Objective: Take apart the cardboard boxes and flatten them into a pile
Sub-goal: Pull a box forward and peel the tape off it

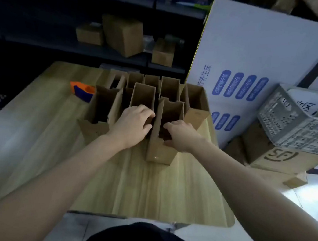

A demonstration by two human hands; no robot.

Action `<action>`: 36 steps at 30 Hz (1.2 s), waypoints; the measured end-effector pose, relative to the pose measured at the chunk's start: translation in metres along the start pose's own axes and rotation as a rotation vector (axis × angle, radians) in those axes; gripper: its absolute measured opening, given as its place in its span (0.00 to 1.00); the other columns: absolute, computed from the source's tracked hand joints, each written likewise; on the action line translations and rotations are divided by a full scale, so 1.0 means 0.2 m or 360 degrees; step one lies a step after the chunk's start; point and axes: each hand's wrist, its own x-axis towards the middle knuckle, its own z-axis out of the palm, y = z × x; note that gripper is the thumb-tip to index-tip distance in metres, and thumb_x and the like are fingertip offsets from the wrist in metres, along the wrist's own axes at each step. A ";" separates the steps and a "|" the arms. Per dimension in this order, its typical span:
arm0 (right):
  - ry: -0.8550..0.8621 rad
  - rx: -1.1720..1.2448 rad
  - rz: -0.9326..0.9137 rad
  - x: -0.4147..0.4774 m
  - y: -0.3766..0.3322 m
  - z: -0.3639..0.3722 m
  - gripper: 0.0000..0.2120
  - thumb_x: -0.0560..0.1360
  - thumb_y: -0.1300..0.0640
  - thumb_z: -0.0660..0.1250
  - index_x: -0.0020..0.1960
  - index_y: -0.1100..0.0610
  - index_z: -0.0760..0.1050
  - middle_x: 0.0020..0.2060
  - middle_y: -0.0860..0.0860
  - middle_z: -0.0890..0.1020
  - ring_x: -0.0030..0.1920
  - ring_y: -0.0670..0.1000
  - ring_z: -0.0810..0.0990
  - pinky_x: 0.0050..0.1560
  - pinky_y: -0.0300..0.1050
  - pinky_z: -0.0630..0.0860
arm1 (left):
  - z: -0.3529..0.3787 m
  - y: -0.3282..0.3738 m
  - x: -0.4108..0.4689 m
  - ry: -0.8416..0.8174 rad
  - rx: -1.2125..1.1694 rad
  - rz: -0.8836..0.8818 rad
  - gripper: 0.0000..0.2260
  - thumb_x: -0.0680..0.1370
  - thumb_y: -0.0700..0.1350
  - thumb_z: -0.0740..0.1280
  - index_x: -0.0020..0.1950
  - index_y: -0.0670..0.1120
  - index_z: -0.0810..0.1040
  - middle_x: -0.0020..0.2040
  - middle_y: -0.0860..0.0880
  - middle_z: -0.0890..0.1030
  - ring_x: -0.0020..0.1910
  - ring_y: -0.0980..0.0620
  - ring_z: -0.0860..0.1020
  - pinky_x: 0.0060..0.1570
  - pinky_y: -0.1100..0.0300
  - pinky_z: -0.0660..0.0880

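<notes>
Barely begun: all the boxes are upright, and no flat pile shows.
The right hand (180,136) grips the rim of the nearest tall brown cardboard box (160,154) mid-way across the pale wooden table (145,194). The left hand (133,125) curls over the neighbouring brown cardboard box (143,96), apparently gripping its rim.

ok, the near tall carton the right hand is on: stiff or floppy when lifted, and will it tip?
Probably light: the near tall carton is open-topped and looks empty. Apt to tip if pushed high: tall, narrow footprint on the table. Walls likely flex: the right hand grips only its thin rim, the left hand a neighbouring carton.
</notes>
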 end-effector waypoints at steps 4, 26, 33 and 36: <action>-0.0273 0.0013 0.0096 0.02 -0.04 0.10 0.21 0.79 0.52 0.64 0.69 0.57 0.67 0.57 0.55 0.78 0.58 0.56 0.77 0.56 0.48 0.71 | 0.09 -0.06 -0.08 -0.0162 -0.0089 -0.0141 0.15 0.80 0.43 0.62 0.66 0.47 0.72 0.66 0.49 0.72 0.67 0.50 0.69 0.69 0.54 0.63; 0.0176 0.1667 0.1015 -0.05 0.30 -0.05 0.09 0.80 0.61 0.60 0.41 0.57 0.72 0.37 0.50 0.72 0.36 0.45 0.71 0.38 0.41 0.69 | 0.13 0.03 0.02 -0.0391 -0.0381 -0.0292 0.36 0.72 0.56 0.71 0.75 0.53 0.57 0.73 0.52 0.59 0.70 0.50 0.61 0.69 0.48 0.65; -0.0027 0.1774 0.1168 -0.11 0.28 0.12 0.11 0.81 0.58 0.59 0.55 0.64 0.76 0.46 0.55 0.76 0.46 0.51 0.73 0.49 0.46 0.70 | 0.23 0.03 0.02 -0.0442 -0.0278 -0.0255 0.23 0.74 0.50 0.70 0.68 0.48 0.71 0.69 0.52 0.65 0.68 0.53 0.63 0.66 0.58 0.64; 0.0092 0.1710 0.1128 -0.10 0.27 0.13 0.15 0.79 0.57 0.64 0.64 0.62 0.71 0.57 0.57 0.77 0.56 0.55 0.75 0.56 0.49 0.73 | 0.26 0.02 0.02 -0.0373 -0.0258 -0.0292 0.21 0.75 0.48 0.70 0.66 0.46 0.72 0.67 0.52 0.67 0.66 0.54 0.65 0.64 0.61 0.64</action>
